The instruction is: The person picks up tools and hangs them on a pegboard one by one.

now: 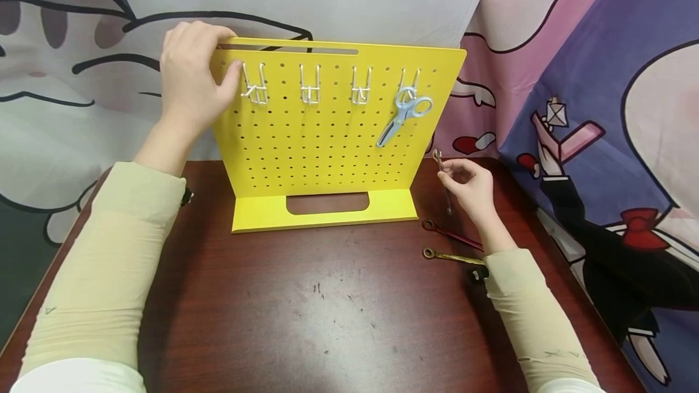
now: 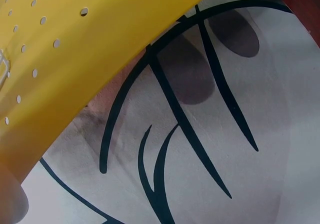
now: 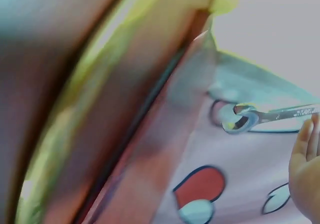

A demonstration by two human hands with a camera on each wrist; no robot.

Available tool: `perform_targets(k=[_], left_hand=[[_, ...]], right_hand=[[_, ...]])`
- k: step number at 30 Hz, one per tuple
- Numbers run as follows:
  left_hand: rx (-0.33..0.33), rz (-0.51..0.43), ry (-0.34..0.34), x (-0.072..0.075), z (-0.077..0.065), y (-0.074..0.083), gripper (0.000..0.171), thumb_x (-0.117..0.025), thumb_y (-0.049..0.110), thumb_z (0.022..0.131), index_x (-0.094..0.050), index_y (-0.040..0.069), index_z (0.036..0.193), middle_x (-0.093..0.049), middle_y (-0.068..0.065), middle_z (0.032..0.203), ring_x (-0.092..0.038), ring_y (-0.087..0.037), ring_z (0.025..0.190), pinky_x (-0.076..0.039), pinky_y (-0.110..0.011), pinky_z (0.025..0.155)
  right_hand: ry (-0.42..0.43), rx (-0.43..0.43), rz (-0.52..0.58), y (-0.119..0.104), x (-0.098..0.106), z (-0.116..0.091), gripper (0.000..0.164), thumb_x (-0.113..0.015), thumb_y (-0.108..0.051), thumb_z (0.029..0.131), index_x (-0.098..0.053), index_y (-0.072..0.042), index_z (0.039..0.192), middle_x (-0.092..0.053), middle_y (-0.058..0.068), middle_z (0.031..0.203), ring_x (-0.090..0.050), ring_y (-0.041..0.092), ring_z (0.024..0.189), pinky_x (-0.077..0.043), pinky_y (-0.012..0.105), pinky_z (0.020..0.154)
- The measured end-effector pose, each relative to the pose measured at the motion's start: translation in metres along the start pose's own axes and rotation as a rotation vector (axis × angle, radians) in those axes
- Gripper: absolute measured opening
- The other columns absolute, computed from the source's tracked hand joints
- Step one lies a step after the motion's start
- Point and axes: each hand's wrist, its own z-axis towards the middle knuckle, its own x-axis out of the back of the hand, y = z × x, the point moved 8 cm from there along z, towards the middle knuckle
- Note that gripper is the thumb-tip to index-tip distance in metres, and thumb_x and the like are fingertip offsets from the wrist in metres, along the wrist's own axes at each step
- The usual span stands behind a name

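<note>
My left hand (image 1: 193,74) grips the upper left corner of a yellow pegboard (image 1: 322,156), its thumb on the front face. In the left wrist view a blurred fingertip (image 2: 11,201) lies by the edge of the perforated board (image 2: 100,39). Off the board's right side, my right hand (image 1: 471,188) pinches a silver wrench (image 1: 440,161) that hangs roughly upright. The right wrist view shows the wrench's open-ended jaw (image 3: 242,121) beyond my fingers. Light blue scissors (image 1: 403,117) hang from the rightmost white hook (image 1: 409,80).
Three more white hooks (image 1: 310,87) in the row hold nothing. A red wrench (image 1: 450,235) and a gold wrench (image 1: 453,257) lie on the dark wooden table (image 1: 327,308), partly under my right wrist. Cartoon-printed cloth (image 1: 590,138) walls the back and right.
</note>
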Motion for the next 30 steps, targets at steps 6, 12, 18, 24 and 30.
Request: perform_targets(k=[6, 12, 18, 24, 30], left_hand=[[0.002, -0.002, 0.004, 0.000, 0.000, -0.001, 0.036, -0.063, 0.016, 0.097, -0.068, -0.004, 0.126, -0.071, -0.024, 0.118, -0.055, -0.043, 0.113, -0.038, -0.047, 0.109], [0.000, -0.003, 0.004, 0.000, 0.000, 0.000, 0.036, -0.063, 0.016, 0.097, -0.068, -0.004, 0.126, -0.071, -0.024, 0.119, -0.055, -0.043, 0.114, -0.038, -0.048, 0.110], [0.004, -0.001, 0.003, 0.000, 0.000, 0.000, 0.036, -0.063, 0.016, 0.097, -0.068, -0.004, 0.127, -0.071, -0.024, 0.120, -0.056, -0.043, 0.115, -0.038, -0.048, 0.110], [0.008, -0.005, 0.005, -0.001, 0.000, 0.000, 0.036, -0.063, 0.016, 0.097, -0.068, -0.004, 0.127, -0.071, -0.024, 0.119, -0.055, -0.043, 0.114, -0.038, -0.048, 0.110], [0.011, -0.005, 0.004, -0.002, 0.000, 0.000, 0.036, -0.063, 0.016, 0.097, -0.068, -0.003, 0.127, -0.071, -0.024, 0.119, -0.055, -0.042, 0.113, -0.037, -0.046, 0.110]], right_hand=[[0.144, 0.016, 0.077, -0.007, -0.012, 0.007, 0.020, -0.076, 0.008, 0.089, -0.074, 0.013, 0.109, -0.067, -0.022, 0.083, -0.063, -0.007, 0.077, -0.053, 0.010, 0.079], [0.237, 0.111, 0.182, -0.032, -0.024, 0.010, 0.018, -0.079, 0.007, 0.087, -0.076, 0.011, 0.105, -0.071, -0.019, 0.086, -0.066, -0.001, 0.079, -0.054, 0.014, 0.077], [0.309, 0.231, 0.216, -0.062, -0.036, 0.009, 0.016, -0.079, 0.008, 0.085, -0.076, 0.010, 0.100, -0.074, -0.007, 0.091, -0.069, 0.001, 0.081, -0.058, 0.020, 0.076], [0.359, 0.287, 0.206, -0.086, -0.048, 0.010, 0.017, -0.081, 0.008, 0.083, -0.078, 0.008, 0.100, -0.073, -0.002, 0.091, -0.069, 0.000, 0.082, -0.053, 0.016, 0.072], [0.356, 0.331, 0.250, -0.105, -0.065, 0.013, 0.017, -0.081, 0.005, 0.085, -0.077, 0.011, 0.101, -0.074, 0.008, 0.092, -0.069, 0.003, 0.085, -0.058, 0.022, 0.084]])
